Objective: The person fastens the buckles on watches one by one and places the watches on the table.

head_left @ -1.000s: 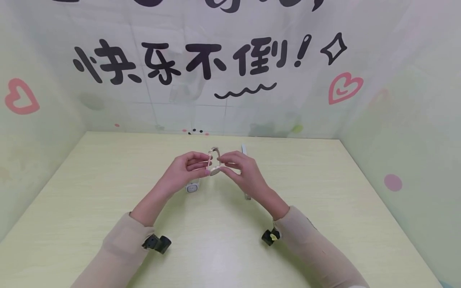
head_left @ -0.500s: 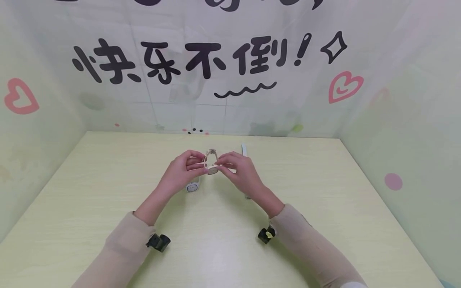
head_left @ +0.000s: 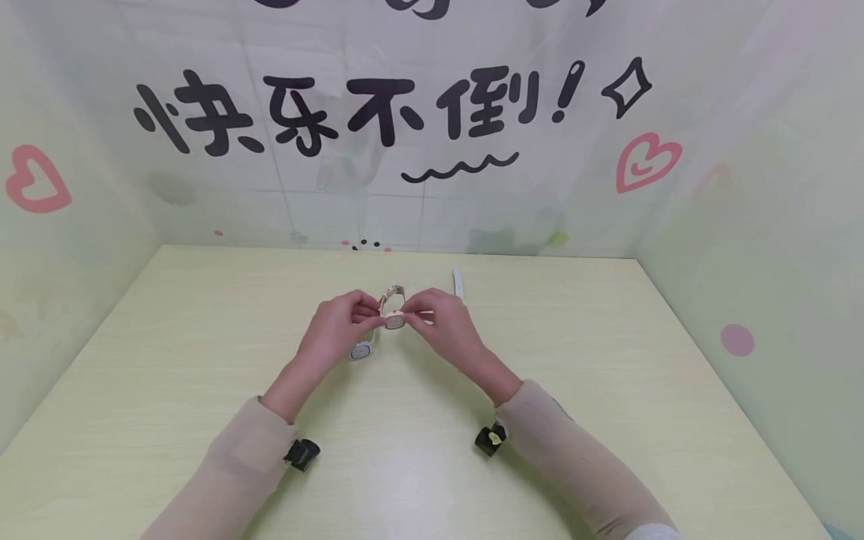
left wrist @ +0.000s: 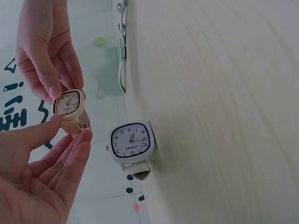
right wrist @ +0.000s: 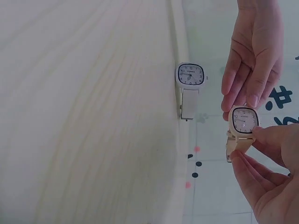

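A cream wristwatch [head_left: 394, 321] with a rounded square dial hangs above the table between both hands, its strap looped upright behind the dial. The left hand [head_left: 337, 326] pinches one side of it, and the right hand [head_left: 444, 319] pinches the other. In the left wrist view, the right thumb lies on the rim of the cream watch [left wrist: 68, 103], while the left thumb touches its lower edge. The right wrist view shows its dial [right wrist: 245, 120] with the left thumb at the top edge. Under the left hand, a white wristwatch [head_left: 361, 351] stands on the table.
A pale strap [head_left: 458, 283] lies on the table behind the right hand, mostly covered by it. The wooden table [head_left: 405, 450] ends at a printed cloth backdrop [head_left: 378, 172], with cloth walls at both sides. A small black camera sits on each wrist.
Both hands have shifted slightly left and nearer. The cream watch has moved with them, turning until its dial faces the head camera more fully. The white watch has stayed put.
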{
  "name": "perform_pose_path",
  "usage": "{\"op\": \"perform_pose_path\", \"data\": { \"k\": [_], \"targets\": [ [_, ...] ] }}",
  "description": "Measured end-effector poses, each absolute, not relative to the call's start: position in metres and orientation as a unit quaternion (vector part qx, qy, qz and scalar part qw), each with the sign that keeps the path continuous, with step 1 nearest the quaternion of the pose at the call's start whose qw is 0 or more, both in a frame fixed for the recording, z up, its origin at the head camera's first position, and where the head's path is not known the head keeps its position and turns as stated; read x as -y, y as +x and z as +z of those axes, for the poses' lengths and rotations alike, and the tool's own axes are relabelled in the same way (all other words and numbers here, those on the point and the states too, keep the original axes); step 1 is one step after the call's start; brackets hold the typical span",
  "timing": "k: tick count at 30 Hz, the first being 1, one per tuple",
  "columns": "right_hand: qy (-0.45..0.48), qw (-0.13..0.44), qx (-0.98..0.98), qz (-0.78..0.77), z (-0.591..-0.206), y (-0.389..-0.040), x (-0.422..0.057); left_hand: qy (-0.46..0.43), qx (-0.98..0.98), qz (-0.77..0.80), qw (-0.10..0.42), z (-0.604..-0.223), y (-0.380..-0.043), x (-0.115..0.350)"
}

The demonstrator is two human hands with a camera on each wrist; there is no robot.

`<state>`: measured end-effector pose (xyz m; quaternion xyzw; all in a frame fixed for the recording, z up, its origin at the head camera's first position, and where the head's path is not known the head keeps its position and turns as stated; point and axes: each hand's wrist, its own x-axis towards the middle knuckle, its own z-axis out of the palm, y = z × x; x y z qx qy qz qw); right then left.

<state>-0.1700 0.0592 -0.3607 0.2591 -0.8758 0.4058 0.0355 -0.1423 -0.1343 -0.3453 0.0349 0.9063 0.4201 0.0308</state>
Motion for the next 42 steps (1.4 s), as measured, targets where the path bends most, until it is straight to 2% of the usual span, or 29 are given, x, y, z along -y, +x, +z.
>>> {"op": "perform_pose_path", "data": {
  "k": [18,34,42],
  "targets": [
    [0.212,-0.012,0.914,0.345,-0.369,-0.176,-0.053,0.069,-0.918,0.384,0.07,-0.352,-0.144,0.133],
    [0.182,-0.067,0.93,0.312,-0.375,-0.18,-0.053,0.072,-0.921,0.376,0.067,-0.35,-0.142,0.13],
    [0.18,-0.076,0.928,0.316,-0.377,-0.18,-0.054,0.076,-0.92,0.379,0.065,-0.35,-0.141,0.129]
  ]
}}
